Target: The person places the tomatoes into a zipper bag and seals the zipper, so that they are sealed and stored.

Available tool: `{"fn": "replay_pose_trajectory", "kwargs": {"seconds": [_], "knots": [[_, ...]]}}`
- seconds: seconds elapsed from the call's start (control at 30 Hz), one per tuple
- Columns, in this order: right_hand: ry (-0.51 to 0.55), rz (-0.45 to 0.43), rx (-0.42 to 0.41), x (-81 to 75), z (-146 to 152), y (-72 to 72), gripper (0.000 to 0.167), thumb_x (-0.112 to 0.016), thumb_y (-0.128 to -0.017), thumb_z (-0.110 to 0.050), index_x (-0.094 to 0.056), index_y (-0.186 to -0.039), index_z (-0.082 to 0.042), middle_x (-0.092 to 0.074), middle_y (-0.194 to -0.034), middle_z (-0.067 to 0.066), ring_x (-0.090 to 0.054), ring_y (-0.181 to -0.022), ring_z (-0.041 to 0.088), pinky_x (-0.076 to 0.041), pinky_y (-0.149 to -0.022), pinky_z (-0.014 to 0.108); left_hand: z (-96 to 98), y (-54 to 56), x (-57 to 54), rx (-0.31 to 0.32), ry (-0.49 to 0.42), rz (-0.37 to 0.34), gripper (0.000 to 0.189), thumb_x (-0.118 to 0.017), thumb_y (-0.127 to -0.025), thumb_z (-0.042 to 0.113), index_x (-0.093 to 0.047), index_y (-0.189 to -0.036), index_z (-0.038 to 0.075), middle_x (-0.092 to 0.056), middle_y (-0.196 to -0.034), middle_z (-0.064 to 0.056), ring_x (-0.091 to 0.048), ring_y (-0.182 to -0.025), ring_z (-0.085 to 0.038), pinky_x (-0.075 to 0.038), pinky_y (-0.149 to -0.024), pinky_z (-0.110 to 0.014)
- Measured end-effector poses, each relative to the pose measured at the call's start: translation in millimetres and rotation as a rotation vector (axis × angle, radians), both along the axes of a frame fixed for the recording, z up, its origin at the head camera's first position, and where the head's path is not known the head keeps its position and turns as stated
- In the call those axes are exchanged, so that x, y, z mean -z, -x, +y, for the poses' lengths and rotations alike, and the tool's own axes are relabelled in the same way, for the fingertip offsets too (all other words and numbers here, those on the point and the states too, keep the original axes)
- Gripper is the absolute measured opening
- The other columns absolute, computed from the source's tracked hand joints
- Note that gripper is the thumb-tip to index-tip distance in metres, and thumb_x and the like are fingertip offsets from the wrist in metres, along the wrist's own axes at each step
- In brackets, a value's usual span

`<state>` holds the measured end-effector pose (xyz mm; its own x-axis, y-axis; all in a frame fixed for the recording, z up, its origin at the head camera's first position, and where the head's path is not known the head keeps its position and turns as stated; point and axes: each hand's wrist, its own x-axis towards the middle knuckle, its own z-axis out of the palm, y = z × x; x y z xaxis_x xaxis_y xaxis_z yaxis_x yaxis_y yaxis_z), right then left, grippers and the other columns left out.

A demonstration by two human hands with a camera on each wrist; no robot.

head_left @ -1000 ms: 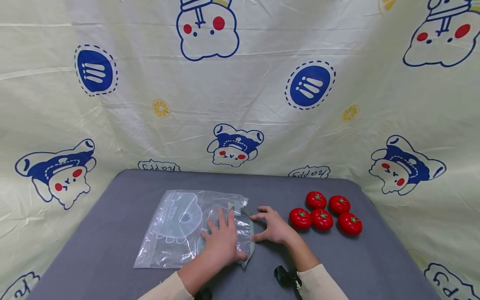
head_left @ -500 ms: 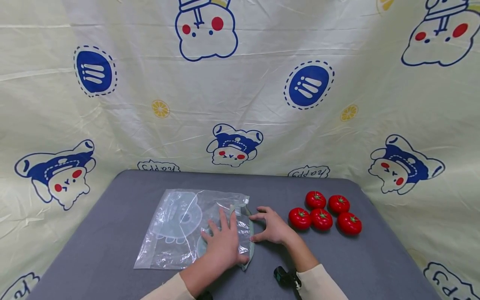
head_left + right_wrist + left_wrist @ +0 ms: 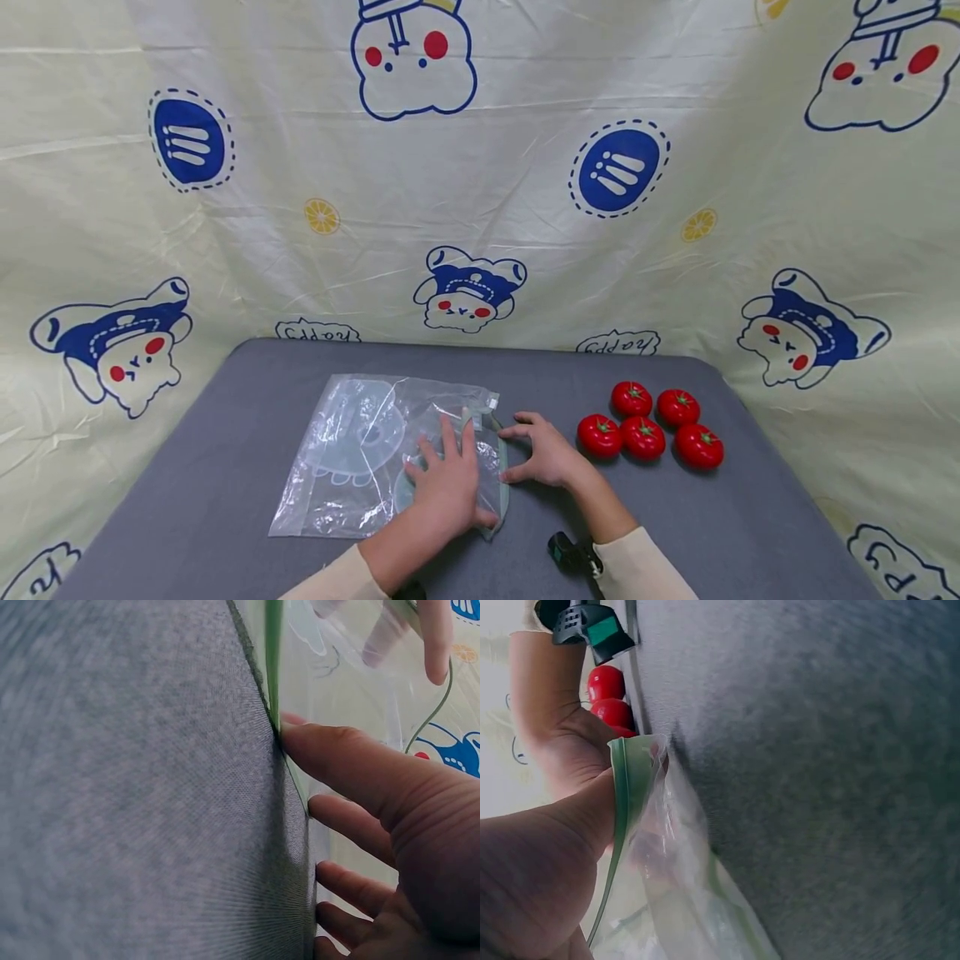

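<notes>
A clear zip bag (image 3: 352,508) with pale printed shapes and a green-edged mouth lies on the table in the head view. My left hand (image 3: 447,492) spreads its fingers over the top near the mouth. Its thumb sits inside the raised upper lip, with the fingers outside and showing through the plastic in the right wrist view. My right hand (image 3: 547,450) holds the mouth's edge from the right, thumb tip (image 3: 294,739) at the green strip (image 3: 274,667). In the left wrist view the bag mouth's green rim (image 3: 622,787) loops around the left thumb.
Several red tomatoes (image 3: 643,439) with green tops sit on the grey table (image 3: 630,508), right of my right hand. A black wrist device (image 3: 570,554) is strapped at the right sleeve. Behind the table hangs a printed cloth (image 3: 480,183).
My left hand has shifted slightly to the right. The bag's far left edge has crept a little away from me. My right hand and the tomatoes hold their places.
</notes>
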<state>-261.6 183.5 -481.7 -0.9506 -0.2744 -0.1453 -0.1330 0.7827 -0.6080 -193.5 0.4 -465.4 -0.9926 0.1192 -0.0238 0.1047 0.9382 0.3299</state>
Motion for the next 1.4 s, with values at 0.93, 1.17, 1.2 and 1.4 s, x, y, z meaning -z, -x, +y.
{"fn": "replay_pose_trajectory", "kwargs": {"seconds": [0.93,1.17,1.2,1.4], "knots": [[0.023,0.058,-0.097,1.2,8,-19.1,0.083,-0.094,-0.072,-0.035,-0.058,-0.145,-0.018,-0.045,-0.156,0.02,-0.043,-0.143,0.045,-0.036,-0.114,0.067,0.6,5.8,4.2,-0.008,-0.019,-0.066,0.145,-0.101,-0.047,0.055,-0.024,-0.161,0.013,-0.02,-0.167,-0.026,-0.028,-0.143,-0.065,-0.032,-0.102,-0.084],[0.101,0.11,-0.136,0.7,17,-28.4,0.083,-0.092,-0.074,-0.038,-0.057,-0.145,-0.017,-0.049,-0.154,0.018,-0.044,-0.143,0.043,-0.035,-0.114,0.068,0.2,4.6,4.2,-0.004,-0.024,-0.066,0.145,-0.102,-0.047,0.054,-0.023,-0.162,0.013,-0.02,-0.167,-0.026,-0.029,-0.144,-0.064,-0.033,-0.103,-0.083],[0.115,0.121,-0.142,0.7,18,-29.7,0.082,-0.092,-0.074,-0.039,-0.057,-0.145,-0.016,-0.05,-0.154,0.018,-0.044,-0.143,0.043,-0.035,-0.115,0.068,0.0,4.8,4.2,-0.003,-0.024,-0.065,0.145,-0.102,-0.047,0.054,-0.023,-0.162,0.013,-0.02,-0.167,-0.026,-0.029,-0.144,-0.064,-0.033,-0.103,-0.083],[0.214,0.166,-0.1,1.5,28,-39.3,0.078,-0.092,-0.075,-0.037,-0.059,-0.143,-0.017,-0.056,-0.15,0.011,-0.049,-0.141,0.036,-0.038,-0.116,0.063,-0.5,4.7,4.3,-0.006,-0.032,-0.056,0.146,-0.102,-0.046,0.053,-0.023,-0.162,0.014,-0.019,-0.168,-0.026,-0.028,-0.144,-0.063,-0.032,-0.104,-0.082]]}}
